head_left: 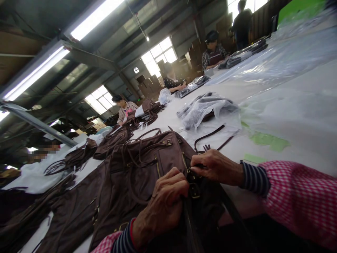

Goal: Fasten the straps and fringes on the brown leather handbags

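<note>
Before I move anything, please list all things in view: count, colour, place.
Table: one, white, middle to right
Held bag: one, brown, front centre
Other bags: several, brown, left half
Straps: at least two, brown, centre right
Wrapped bundle: one, dark and whitish, centre right
Wrapped packages: at least two, dark, background
Sheeting: uncounted, transparent, right
Patches: several, light green, right
Panel: one, green, top right
Cartons: several, brown, background
Windows: at least three, white, background
Lamps: at least two, white, upper left
Co-workers: at least four, mixed clothes, background
Sleeves: two, pink-and-white check, foreground
Left hand: one, bare, on held bag
Right hand: one, bare, at its zip
</note>
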Demonstrator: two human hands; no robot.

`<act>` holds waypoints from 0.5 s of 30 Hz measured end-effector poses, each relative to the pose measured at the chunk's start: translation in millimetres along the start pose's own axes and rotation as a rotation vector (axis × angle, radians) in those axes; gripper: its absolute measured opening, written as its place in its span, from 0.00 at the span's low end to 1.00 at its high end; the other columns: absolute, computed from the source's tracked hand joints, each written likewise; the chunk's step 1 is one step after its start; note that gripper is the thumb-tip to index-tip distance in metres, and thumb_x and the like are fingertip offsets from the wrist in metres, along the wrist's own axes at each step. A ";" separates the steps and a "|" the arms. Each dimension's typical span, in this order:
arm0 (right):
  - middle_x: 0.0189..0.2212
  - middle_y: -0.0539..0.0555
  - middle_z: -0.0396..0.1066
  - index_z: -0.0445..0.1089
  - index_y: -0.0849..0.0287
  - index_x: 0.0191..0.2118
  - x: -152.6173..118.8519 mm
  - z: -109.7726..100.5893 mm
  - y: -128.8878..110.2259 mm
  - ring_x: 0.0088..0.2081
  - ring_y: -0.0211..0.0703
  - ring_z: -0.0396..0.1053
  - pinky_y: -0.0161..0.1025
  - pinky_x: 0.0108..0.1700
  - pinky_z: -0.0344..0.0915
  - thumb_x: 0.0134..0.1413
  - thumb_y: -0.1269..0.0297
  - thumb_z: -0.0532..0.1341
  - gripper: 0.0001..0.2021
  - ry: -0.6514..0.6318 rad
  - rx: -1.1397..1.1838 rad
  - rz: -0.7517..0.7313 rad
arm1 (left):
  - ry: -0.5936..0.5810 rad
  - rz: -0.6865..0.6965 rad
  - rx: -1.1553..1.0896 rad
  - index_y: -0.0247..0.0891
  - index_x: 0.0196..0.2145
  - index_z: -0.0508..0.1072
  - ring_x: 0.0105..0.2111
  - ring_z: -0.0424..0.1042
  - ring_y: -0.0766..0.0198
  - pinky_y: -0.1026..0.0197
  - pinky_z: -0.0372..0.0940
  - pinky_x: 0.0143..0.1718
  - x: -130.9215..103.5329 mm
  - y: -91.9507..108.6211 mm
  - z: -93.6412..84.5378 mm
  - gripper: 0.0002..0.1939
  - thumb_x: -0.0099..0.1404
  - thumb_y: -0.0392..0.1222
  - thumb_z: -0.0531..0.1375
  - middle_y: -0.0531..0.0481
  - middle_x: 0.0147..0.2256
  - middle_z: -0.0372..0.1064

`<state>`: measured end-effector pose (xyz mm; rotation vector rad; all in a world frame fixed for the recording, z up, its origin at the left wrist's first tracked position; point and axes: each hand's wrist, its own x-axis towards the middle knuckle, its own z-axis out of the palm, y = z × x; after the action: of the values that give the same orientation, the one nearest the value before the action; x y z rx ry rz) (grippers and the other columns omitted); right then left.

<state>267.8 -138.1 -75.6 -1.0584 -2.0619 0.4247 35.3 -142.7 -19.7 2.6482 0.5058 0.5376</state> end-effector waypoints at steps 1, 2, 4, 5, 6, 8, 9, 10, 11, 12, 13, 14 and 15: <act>0.24 0.49 0.71 0.74 0.59 0.36 -2.3 -1.0 0.1 0.25 0.36 0.66 0.34 0.30 0.52 0.65 0.63 0.59 0.08 -0.024 0.014 0.019 | 0.014 0.001 -0.004 0.39 0.29 0.59 0.37 0.62 0.60 0.54 0.58 0.37 0.4 -0.1 1.3 0.09 0.60 0.26 0.50 0.50 0.29 0.65; 0.25 0.50 0.72 0.75 0.59 0.38 -5.0 -2.0 0.0 0.26 0.37 0.67 0.34 0.30 0.53 0.65 0.62 0.59 0.09 -0.052 0.028 0.037 | 0.032 0.007 -0.013 0.39 0.30 0.60 0.39 0.63 0.58 0.54 0.61 0.40 0.8 -0.2 3.2 0.09 0.60 0.26 0.50 0.50 0.29 0.66; 0.25 0.50 0.73 0.77 0.58 0.40 -10.1 -2.7 -1.1 0.27 0.37 0.68 0.34 0.30 0.53 0.65 0.62 0.59 0.09 -0.088 0.037 0.055 | 0.063 0.012 -0.038 0.40 0.31 0.63 0.44 0.66 0.56 0.52 0.64 0.45 1.2 -0.3 8.3 0.11 0.58 0.24 0.51 0.49 0.31 0.68; 0.24 0.49 0.72 0.77 0.59 0.40 -12.0 -2.3 -2.2 0.26 0.36 0.68 0.34 0.30 0.52 0.64 0.63 0.59 0.09 -0.093 0.041 0.058 | 0.073 0.006 -0.051 0.40 0.31 0.63 0.46 0.66 0.56 0.52 0.64 0.47 0.9 -0.5 10.8 0.12 0.57 0.23 0.52 0.49 0.31 0.69; 0.23 0.49 0.71 0.77 0.59 0.38 -13.3 -1.3 -3.8 0.25 0.36 0.67 0.34 0.29 0.52 0.63 0.64 0.59 0.09 -0.085 0.055 0.063 | 0.084 -0.004 -0.059 0.40 0.32 0.64 0.48 0.67 0.55 0.53 0.65 0.47 0.2 -0.8 13.0 0.13 0.56 0.22 0.52 0.49 0.32 0.69; 0.22 0.47 0.69 0.75 0.60 0.33 -13.7 2.0 -8.0 0.24 0.34 0.65 0.33 0.28 0.52 0.60 0.67 0.59 0.08 -0.055 0.121 0.076 | 0.116 -0.022 -0.068 0.40 0.32 0.64 0.49 0.67 0.56 0.54 0.65 0.46 -2.2 -1.8 15.8 0.15 0.54 0.21 0.52 0.50 0.33 0.70; 0.22 0.47 0.68 0.74 0.61 0.32 -13.1 3.8 -10.4 0.24 0.33 0.65 0.32 0.28 0.52 0.59 0.68 0.59 0.08 -0.044 0.168 0.082 | 0.137 -0.031 -0.072 0.39 0.32 0.64 0.48 0.67 0.56 0.55 0.64 0.45 -3.8 -2.4 16.5 0.15 0.53 0.21 0.52 0.50 0.33 0.70; 0.22 0.46 0.68 0.73 0.61 0.31 -12.0 5.4 -12.5 0.24 0.33 0.65 0.32 0.28 0.53 0.59 0.68 0.59 0.07 -0.036 0.208 0.086 | 0.158 -0.033 -0.076 0.39 0.32 0.64 0.46 0.67 0.57 0.56 0.64 0.43 -5.2 -2.9 16.7 0.15 0.53 0.21 0.52 0.50 0.33 0.70; 0.22 0.46 0.68 0.73 0.60 0.30 -10.5 6.6 -14.3 0.24 0.33 0.65 0.31 0.28 0.53 0.59 0.68 0.59 0.07 -0.030 0.221 0.086 | 0.173 -0.033 -0.078 0.39 0.32 0.63 0.44 0.67 0.58 0.56 0.63 0.42 -6.3 -3.4 16.6 0.14 0.53 0.21 0.52 0.50 0.33 0.69; 0.22 0.46 0.68 0.72 0.60 0.30 -8.9 7.3 -15.5 0.24 0.33 0.65 0.32 0.28 0.52 0.59 0.67 0.59 0.08 -0.023 0.199 0.081 | 0.177 -0.027 -0.078 0.39 0.32 0.63 0.43 0.67 0.58 0.56 0.63 0.41 -7.0 -3.7 16.1 0.14 0.53 0.21 0.52 0.50 0.32 0.69; 0.21 0.47 0.68 0.72 0.60 0.31 -6.9 7.4 -15.8 0.24 0.34 0.65 0.32 0.28 0.51 0.60 0.67 0.59 0.08 -0.013 0.144 0.069 | 0.168 -0.013 -0.073 0.39 0.31 0.63 0.42 0.66 0.58 0.57 0.62 0.40 -7.1 -3.5 15.4 0.14 0.53 0.21 0.52 0.49 0.32 0.68; 0.21 0.47 0.67 0.72 0.60 0.31 -4.8 7.1 -15.1 0.23 0.34 0.64 0.34 0.28 0.50 0.61 0.66 0.59 0.08 -0.004 0.067 0.049 | 0.153 0.004 -0.063 0.39 0.31 0.62 0.41 0.66 0.58 0.57 0.62 0.40 -6.6 -2.7 14.2 0.13 0.53 0.21 0.52 0.49 0.31 0.68; 0.21 0.47 0.67 0.72 0.60 0.32 -2.4 6.5 -13.3 0.23 0.35 0.64 0.35 0.28 0.48 0.62 0.66 0.58 0.08 0.003 -0.018 0.023 | 0.136 0.022 -0.048 0.39 0.31 0.62 0.40 0.65 0.59 0.57 0.61 0.39 -5.8 -1.3 12.7 0.13 0.53 0.22 0.52 0.49 0.30 0.67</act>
<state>256.5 -147.7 -73.1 -1.0941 -2.0559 0.4160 35.5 -147.7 -32.7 2.5858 0.4977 0.7309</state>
